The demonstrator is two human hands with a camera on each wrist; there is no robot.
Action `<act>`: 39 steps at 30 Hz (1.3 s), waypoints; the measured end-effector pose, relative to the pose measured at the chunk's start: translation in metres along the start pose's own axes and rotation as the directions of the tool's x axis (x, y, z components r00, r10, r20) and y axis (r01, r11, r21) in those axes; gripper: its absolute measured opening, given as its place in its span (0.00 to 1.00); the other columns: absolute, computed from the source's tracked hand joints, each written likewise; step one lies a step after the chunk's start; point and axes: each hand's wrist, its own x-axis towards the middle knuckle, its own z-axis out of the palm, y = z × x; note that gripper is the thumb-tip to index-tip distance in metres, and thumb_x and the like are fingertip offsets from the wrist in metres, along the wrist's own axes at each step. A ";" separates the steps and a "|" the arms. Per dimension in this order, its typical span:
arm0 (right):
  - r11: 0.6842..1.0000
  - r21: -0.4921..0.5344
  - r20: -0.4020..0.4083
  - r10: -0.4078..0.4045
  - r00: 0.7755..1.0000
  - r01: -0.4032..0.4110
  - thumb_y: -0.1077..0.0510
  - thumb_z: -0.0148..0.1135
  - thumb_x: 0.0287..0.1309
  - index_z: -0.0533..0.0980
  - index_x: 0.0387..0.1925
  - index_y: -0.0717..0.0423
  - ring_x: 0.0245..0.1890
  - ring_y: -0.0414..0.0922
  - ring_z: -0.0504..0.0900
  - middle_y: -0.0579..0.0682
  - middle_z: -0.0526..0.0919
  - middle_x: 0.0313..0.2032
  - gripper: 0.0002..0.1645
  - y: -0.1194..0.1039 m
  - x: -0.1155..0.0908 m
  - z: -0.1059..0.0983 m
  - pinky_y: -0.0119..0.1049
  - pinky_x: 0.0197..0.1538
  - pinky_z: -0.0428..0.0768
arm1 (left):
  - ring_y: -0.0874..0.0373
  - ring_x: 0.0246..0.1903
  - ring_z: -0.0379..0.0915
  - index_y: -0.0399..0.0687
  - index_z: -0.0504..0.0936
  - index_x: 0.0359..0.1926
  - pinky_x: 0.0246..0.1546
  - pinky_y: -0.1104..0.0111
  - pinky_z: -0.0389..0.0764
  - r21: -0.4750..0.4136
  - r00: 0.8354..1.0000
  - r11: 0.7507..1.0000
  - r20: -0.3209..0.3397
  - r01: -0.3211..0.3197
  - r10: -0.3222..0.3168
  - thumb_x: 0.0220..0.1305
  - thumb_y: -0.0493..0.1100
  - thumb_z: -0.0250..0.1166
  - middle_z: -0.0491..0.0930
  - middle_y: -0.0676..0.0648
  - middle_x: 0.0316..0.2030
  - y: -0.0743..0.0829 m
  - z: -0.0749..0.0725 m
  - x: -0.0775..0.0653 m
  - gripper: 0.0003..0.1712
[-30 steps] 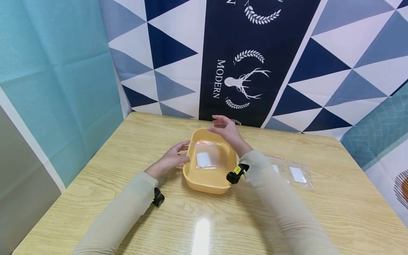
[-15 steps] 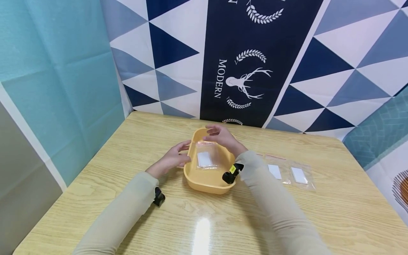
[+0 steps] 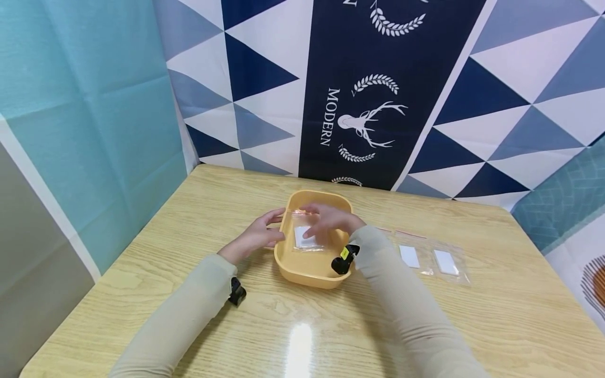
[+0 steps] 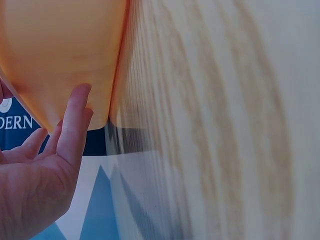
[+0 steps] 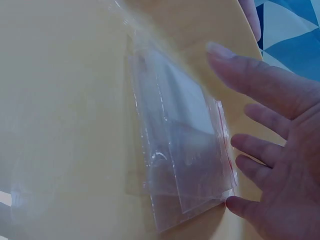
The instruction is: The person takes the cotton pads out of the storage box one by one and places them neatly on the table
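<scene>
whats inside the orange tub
At least two overlapping clear bags, with a white rectangular piece showing. From the head view, the right hand covers part of them; anything beneath the white piece is hidden.

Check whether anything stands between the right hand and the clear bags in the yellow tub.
Nothing visible does: the right hand is over the yellow tub, close beside the clear bags, with no object between.
</scene>
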 end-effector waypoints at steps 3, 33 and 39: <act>1.000 -0.024 0.057 0.008 0.998 -0.007 0.53 0.75 0.40 0.56 0.69 0.56 0.67 0.53 0.53 0.57 0.57 0.67 0.55 0.001 -0.001 0.000 0.50 0.68 0.49 | 0.40 0.57 0.65 0.47 0.53 0.71 0.44 0.60 0.80 0.005 1.000 1.000 0.006 0.000 0.000 0.52 0.28 0.58 0.59 0.36 0.64 0.000 0.000 0.001 0.45; 0.970 -0.244 0.116 0.034 0.993 -0.005 0.57 0.74 0.42 0.63 0.63 0.62 0.59 0.50 0.62 0.58 0.65 0.62 0.46 -0.004 0.001 0.006 0.44 0.67 0.54 | 0.42 0.55 0.68 0.47 0.55 0.70 0.43 0.60 0.81 0.028 1.000 1.000 -0.028 0.013 -0.012 0.51 0.28 0.58 0.61 0.38 0.63 0.001 0.002 -0.001 0.44; 0.968 -0.252 0.060 0.000 0.998 0.015 0.60 0.73 0.42 0.66 0.60 0.64 0.52 0.50 0.68 0.57 0.71 0.54 0.41 -0.004 0.001 0.004 0.42 0.61 0.63 | 0.43 0.55 0.68 0.48 0.55 0.70 0.43 0.61 0.80 0.027 0.999 1.000 -0.029 0.015 -0.014 0.51 0.28 0.58 0.61 0.38 0.62 0.000 0.002 0.000 0.44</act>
